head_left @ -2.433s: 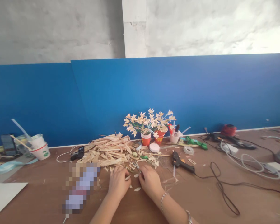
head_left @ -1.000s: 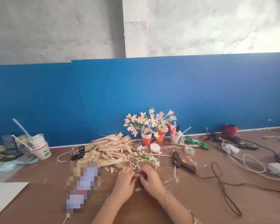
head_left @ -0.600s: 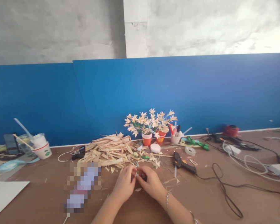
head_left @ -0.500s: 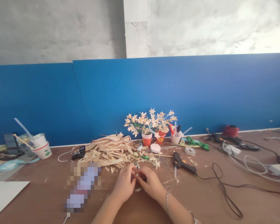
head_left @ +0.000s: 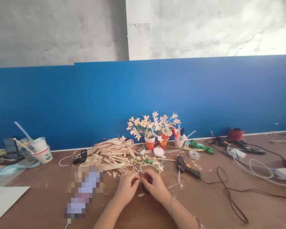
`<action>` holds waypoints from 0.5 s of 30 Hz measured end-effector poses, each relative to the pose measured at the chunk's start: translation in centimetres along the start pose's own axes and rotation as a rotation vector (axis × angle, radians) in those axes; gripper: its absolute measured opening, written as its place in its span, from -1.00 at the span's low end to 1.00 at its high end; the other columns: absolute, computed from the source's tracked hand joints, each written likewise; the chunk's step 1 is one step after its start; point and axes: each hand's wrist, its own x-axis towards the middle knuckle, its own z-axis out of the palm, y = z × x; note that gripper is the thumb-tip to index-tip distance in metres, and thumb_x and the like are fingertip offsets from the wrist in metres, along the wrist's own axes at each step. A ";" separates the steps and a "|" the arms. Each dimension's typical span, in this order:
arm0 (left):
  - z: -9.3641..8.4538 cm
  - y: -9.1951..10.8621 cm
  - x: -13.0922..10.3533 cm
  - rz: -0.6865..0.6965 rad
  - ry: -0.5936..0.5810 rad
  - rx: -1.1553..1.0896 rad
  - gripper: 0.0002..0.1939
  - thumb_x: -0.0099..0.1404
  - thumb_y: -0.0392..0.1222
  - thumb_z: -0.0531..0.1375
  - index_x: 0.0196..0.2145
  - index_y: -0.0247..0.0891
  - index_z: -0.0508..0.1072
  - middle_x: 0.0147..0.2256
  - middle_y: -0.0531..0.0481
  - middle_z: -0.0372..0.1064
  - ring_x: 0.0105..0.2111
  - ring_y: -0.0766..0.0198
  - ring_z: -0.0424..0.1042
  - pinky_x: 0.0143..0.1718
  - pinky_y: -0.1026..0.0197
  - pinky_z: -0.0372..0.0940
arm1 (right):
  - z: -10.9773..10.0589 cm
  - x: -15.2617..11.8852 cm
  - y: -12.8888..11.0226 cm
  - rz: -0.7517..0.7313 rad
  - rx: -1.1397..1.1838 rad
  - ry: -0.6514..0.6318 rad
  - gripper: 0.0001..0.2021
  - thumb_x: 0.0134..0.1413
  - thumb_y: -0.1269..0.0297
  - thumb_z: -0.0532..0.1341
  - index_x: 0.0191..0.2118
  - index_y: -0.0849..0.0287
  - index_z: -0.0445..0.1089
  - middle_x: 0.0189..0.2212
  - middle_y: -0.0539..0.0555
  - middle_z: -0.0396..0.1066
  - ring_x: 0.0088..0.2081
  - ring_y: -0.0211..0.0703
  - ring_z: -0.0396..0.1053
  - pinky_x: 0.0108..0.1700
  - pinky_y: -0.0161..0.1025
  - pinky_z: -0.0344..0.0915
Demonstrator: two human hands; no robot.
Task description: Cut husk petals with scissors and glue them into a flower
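Note:
My left hand (head_left: pixel 128 187) and my right hand (head_left: pixel 155 186) meet fingertip to fingertip above the brown table. Both are closed in a pinch. Something small and pale shows between the fingertips, too small to name. Under my right hand, partly hidden by its fingers, is a dark rounded thing (head_left: pixel 146 188). A loose pale petal-like scrap (head_left: pixel 141 194) lies on the table just below the hands. Beyond them spreads a heap of dry, straw-coloured husk strips (head_left: pixel 113 154). Pale star-shaped flowers (head_left: pixel 145 122) stand in red and white paper cups (head_left: pixel 150 143) behind it.
A black glue gun (head_left: pixel 187 168) lies to the right, its cord trailing rightward. A white round disc (head_left: pixel 158 152) and a tape roll (head_left: pixel 194 155) sit behind. Paper cups (head_left: pixel 44 155) stand at far left, near a white sheet (head_left: pixel 7 202). A blurred-out object (head_left: pixel 84 194) lies left.
My fingertips have shifted slightly and are drawn closer together in the pinch. The dark thing below my right hand shows more now. The surroundings are unchanged.

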 end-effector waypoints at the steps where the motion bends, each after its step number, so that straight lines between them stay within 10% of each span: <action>1: -0.1 0.2 -0.1 0.009 -0.002 0.025 -0.86 0.17 -0.30 0.07 -0.46 -0.20 0.42 -0.41 0.02 0.39 -0.29 0.18 0.31 -0.24 0.15 0.15 | 0.0 0.0 0.0 -0.014 -0.042 0.004 -0.89 -0.02 0.35 0.12 -0.31 0.19 0.32 -0.56 -0.04 0.31 -0.50 -0.26 0.25 -0.45 -0.36 0.17; 15: 0.2 1.4 -0.3 -0.024 0.071 0.188 -0.85 0.15 -0.31 0.05 -0.54 -0.22 0.34 -0.47 0.01 0.36 -0.33 0.17 0.31 -0.22 0.12 0.07 | -0.3 -0.1 -1.7 -0.154 -0.443 0.054 -0.89 -0.11 0.46 0.12 -0.57 0.19 0.27 -0.57 -0.02 0.26 -0.49 -0.27 0.20 -0.42 -0.36 0.06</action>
